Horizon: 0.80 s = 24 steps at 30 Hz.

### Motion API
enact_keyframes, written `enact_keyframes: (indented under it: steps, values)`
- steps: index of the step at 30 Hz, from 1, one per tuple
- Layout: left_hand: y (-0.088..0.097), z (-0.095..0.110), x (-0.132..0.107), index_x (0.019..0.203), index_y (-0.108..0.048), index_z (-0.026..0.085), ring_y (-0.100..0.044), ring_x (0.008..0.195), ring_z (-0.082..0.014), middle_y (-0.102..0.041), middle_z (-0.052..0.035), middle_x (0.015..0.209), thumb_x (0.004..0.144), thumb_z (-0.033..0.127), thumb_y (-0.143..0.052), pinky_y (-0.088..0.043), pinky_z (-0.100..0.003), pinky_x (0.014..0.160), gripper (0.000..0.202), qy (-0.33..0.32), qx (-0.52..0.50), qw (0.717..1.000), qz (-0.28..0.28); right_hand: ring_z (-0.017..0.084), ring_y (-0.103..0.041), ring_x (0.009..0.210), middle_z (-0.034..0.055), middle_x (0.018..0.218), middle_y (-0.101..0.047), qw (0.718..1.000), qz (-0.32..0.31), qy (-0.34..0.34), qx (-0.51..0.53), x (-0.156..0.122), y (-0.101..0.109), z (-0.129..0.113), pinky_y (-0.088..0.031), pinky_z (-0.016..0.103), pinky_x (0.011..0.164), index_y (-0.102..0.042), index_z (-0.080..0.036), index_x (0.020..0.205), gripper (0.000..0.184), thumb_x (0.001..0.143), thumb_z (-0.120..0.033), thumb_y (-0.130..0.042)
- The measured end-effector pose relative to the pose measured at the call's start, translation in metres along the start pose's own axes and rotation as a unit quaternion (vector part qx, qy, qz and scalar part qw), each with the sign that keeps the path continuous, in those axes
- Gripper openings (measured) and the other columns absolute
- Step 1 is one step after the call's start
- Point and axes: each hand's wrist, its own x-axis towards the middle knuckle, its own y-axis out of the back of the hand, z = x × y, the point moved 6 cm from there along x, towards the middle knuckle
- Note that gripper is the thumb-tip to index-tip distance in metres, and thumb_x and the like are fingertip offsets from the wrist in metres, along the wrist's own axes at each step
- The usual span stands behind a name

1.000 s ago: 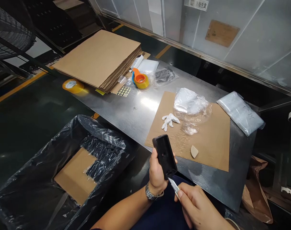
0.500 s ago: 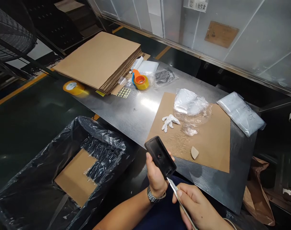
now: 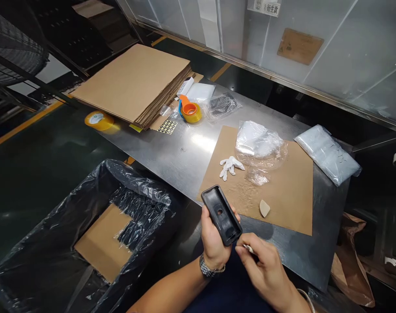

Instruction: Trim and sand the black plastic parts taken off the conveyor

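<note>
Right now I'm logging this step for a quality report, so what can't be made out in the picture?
Head view only.
Thin tool in the right hand: only a pale tip shows; fingers hide the rest.
Black part in the left hand: its near end is covered by both hands.
Wall label: cut by the top edge, too small to read.
Sticker sheet: print too small.

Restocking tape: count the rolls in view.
2: a yellow roll at the table edge; a second roll in the orange dispenser by the cardboard. More may be hidden.
</note>
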Motion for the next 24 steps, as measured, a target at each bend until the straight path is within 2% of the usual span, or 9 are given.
enact_keyframes:
  steps: [2, 4, 7, 10, 14, 17, 20, 24]
  values:
    - [0.001, -0.003, -0.001, 0.069, -0.061, 0.013, -0.056, 0.053, -0.0132, -0.060, -0.0036, 0.062, 0.077, 0.059, -0.038, -0.044, -0.023, 0.052, 0.052, 0.020, 0.022, 0.999, 0.010, 0.011, -0.050, 0.059, 0.0018, 0.074, -0.060, 1.000, 0.009, 0.000, 0.001, 0.005, -0.002, 0.001, -0.036, 0.022, 0.056, -0.057, -0.019, 0.090, 0.014, 0.085, -0.027, -0.047]
    - [0.003, -0.006, -0.001, 0.068, -0.061, 0.012, -0.055, 0.052, -0.0129, -0.060, -0.0039, 0.060, 0.077, 0.060, -0.038, -0.044, -0.023, 0.052, 0.054, 0.031, 0.053, 0.998, 0.013, 0.011, -0.051, 0.058, 0.0017, 0.072, -0.061, 1.000, -0.011, -0.004, -0.006, 0.010, -0.004, 0.001, -0.035, 0.022, 0.055, -0.061, -0.019, 0.091, 0.016, 0.083, -0.027, -0.051]
    - [0.005, -0.010, -0.001, 0.068, -0.060, 0.011, -0.055, 0.053, -0.0131, -0.061, -0.0043, 0.060, 0.077, 0.061, -0.038, -0.043, -0.024, 0.053, 0.055, 0.034, 0.108, 0.994, 0.012, 0.010, -0.049, 0.055, -0.0005, 0.061, -0.058, 0.998, -0.065, -0.017, -0.010, 0.016, -0.004, 0.001, -0.033, 0.022, 0.053, -0.063, -0.018, 0.075, 0.019, 0.084, -0.027, -0.048]
    - [0.009, -0.014, -0.002, 0.068, -0.060, 0.011, -0.056, 0.054, -0.0140, -0.061, -0.0046, 0.059, 0.076, 0.060, -0.041, -0.043, -0.025, 0.054, 0.053, 0.042, 0.169, 0.985, 0.017, 0.009, -0.045, 0.051, -0.0026, 0.055, -0.052, 0.993, -0.112, -0.022, -0.024, 0.019, -0.002, 0.002, -0.031, 0.021, 0.051, -0.058, -0.018, 0.066, 0.025, 0.085, -0.023, -0.043]
    - [0.010, -0.020, -0.001, 0.071, -0.060, 0.012, -0.056, 0.058, -0.0133, -0.062, -0.0036, 0.063, 0.077, 0.056, -0.044, -0.043, -0.024, 0.058, 0.048, 0.069, 0.175, 0.982, 0.014, 0.010, -0.044, 0.054, -0.0023, 0.060, -0.051, 0.993, -0.065, -0.029, -0.096, 0.019, 0.008, 0.007, -0.029, 0.021, 0.052, -0.053, -0.018, 0.070, 0.016, 0.082, -0.016, -0.042]
    - [0.009, -0.025, 0.001, 0.068, -0.059, 0.011, -0.055, 0.056, -0.0124, -0.061, -0.0035, 0.061, 0.078, 0.056, -0.042, -0.042, -0.023, 0.056, 0.049, 0.108, 0.154, 0.982, -0.008, 0.009, -0.044, 0.054, -0.0018, 0.061, -0.052, 0.995, -0.042, -0.035, -0.080, 0.017, 0.014, 0.011, -0.030, 0.021, 0.052, -0.052, -0.019, 0.072, 0.018, 0.085, -0.021, -0.041]
    - [0.010, -0.029, 0.002, 0.064, -0.059, 0.011, -0.052, 0.052, -0.0113, -0.059, -0.0036, 0.058, 0.079, 0.057, -0.040, -0.041, -0.023, 0.053, 0.051, 0.147, 0.163, 0.976, -0.011, 0.009, -0.049, 0.057, -0.0013, 0.064, -0.057, 0.997, -0.071, 0.001, -0.044, 0.016, 0.013, 0.010, -0.033, 0.020, 0.054, -0.057, -0.019, 0.074, 0.017, 0.086, -0.024, -0.045]
    - [0.009, -0.036, 0.000, 0.062, -0.059, 0.010, -0.052, 0.051, -0.0111, -0.058, -0.0047, 0.056, 0.080, 0.055, -0.039, -0.041, -0.022, 0.051, 0.052, 0.195, 0.164, 0.967, -0.030, 0.010, -0.054, 0.061, -0.0004, 0.067, -0.062, 0.990, -0.115, 0.063, -0.054, 0.014, 0.008, 0.009, -0.035, 0.020, 0.057, -0.063, -0.021, 0.080, 0.013, 0.084, -0.021, -0.050]
